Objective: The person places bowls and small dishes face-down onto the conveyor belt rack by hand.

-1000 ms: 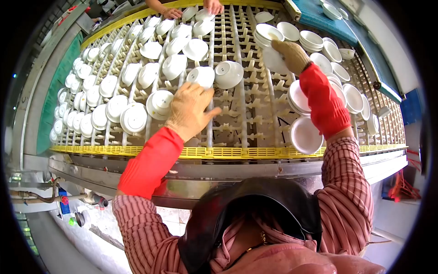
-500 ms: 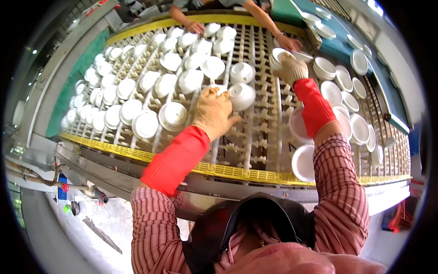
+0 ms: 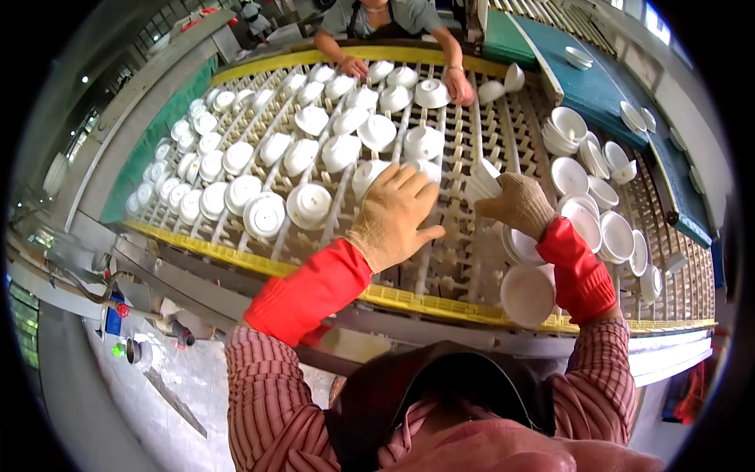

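My left hand (image 3: 397, 216), in a tan knit glove with a red cuff, lies with fingers spread and thumb out over white bowls turned upside down. One such bowl (image 3: 425, 167) shows just past its fingertips. Closed round the edge of a few nested white bowls (image 3: 483, 181) is my right hand (image 3: 521, 204), gloved alike; the bowls are tilted above the pegged rack conveyor (image 3: 452, 263). The fingers' far side is hidden. Several stacked bowls (image 3: 580, 216) stand mouth up to the right of that hand, and a round bowl (image 3: 528, 295) sits nearer me.
Rows of upturned bowls (image 3: 307, 204) cover the rack's left side, inside a yellow edge (image 3: 425, 303). Across from me a co-worker's hand (image 3: 458, 85) touches an upturned bowl (image 3: 432, 94). A blue-green belt (image 3: 578, 90) carrying bowls runs along the right.
My right hand has come nearer with the nested bowls. My left hand has shifted slightly right and down. The co-worker's hand has moved left to an upturned bowl. The view has tilted up.
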{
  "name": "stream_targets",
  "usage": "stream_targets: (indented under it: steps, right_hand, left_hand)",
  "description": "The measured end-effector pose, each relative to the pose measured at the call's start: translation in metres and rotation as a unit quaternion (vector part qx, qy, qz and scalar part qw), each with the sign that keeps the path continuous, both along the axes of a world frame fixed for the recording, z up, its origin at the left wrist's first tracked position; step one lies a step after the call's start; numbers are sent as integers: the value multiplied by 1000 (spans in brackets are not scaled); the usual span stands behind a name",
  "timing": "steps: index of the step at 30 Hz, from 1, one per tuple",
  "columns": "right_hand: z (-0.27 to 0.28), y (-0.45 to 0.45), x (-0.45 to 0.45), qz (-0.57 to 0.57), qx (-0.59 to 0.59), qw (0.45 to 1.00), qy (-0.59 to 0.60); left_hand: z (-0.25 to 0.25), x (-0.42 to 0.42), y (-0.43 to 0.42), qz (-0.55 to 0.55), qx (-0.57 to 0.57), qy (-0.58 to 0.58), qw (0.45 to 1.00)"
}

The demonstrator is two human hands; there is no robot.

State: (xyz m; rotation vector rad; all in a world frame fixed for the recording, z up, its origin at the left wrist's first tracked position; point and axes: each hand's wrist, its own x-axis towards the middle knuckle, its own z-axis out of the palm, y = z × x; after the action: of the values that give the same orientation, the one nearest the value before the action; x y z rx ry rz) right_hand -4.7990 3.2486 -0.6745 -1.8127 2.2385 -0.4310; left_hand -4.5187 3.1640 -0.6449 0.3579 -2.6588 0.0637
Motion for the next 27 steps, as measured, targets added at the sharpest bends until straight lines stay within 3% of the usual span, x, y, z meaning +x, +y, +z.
stream_targets:
  steps: [2, 3, 4, 6, 7, 9, 11, 13, 16, 17, 18, 19, 20, 21, 23, 24, 25, 26, 27]
  right_hand:
    - [11, 24, 20, 42, 25, 998, -37]
    - [-3, 34, 27, 80, -47, 987, -129]
    - [-6, 37, 31, 112, -5, 987, -114]
    - [-56, 31, 15, 358, -182, 915, 46]
    - [-49, 27, 14, 410, -233, 882, 5]
    - [-23, 34, 28, 413, -287, 864, -4]
    - [0, 28, 31, 264, -165, 944, -104]
    - [15, 27, 42, 145, -200, 932, -266]
    - [20, 6, 50, 138, -259, 892, -344]
    - [30, 3, 50, 107, -168, 904, -379]
    - [19, -4, 55, 102, -111, 803, -577]
    - [8, -11, 59, 60, -58, 663, -744]
    - [6, -6, 70, 11, -27, 648, -761]
    - [-2, 2, 66, 97, -62, 777, -619]
    - [9, 29, 62, -9, -39, 808, -588]
    - [12, 35, 58, -31, -84, 872, -482]
    - [16, 41, 47, 6, -94, 969, -230]
    - [18, 48, 34, 45, -101, 993, 38]
    - [14, 59, 28, 47, -94, 991, 78]
  left_hand:
    - [16, -2, 31, -45, -7, 11, 999]
    - [24, 0, 47, -63, 32, -14, 997]
    - [25, 1, 56, -90, 22, -17, 996]
    - [7, 10, 68, -116, -29, 13, 993]
    - [-2, 12, 71, -102, -19, 21, 994]
    - [-12, 14, 73, -70, -22, 29, 997]
    - [-5, 13, 73, -78, -15, 32, 996]
    - [-11, 11, 75, -102, 26, 46, 993]
    - [-39, 10, 79, -109, 90, -25, 990]
    - [-33, 9, 77, -115, 57, -41, 991]
    - [-39, 7, 74, -117, 78, -33, 990]
    - [-50, 5, 71, -118, 96, -24, 988]
    - [-56, 4, 70, -119, 114, -15, 986]
    - [-52, 5, 71, -78, 124, -83, 986]
    - [-43, 6, 76, -49, 206, -19, 977]
    - [-33, 7, 81, -35, 248, 12, 968]
    - [-20, 5, 81, 1, 279, -66, 958]
    - [-28, 4, 78, -20, 247, 13, 969]
    - [-39, 3, 74, -42, 213, 91, 972]
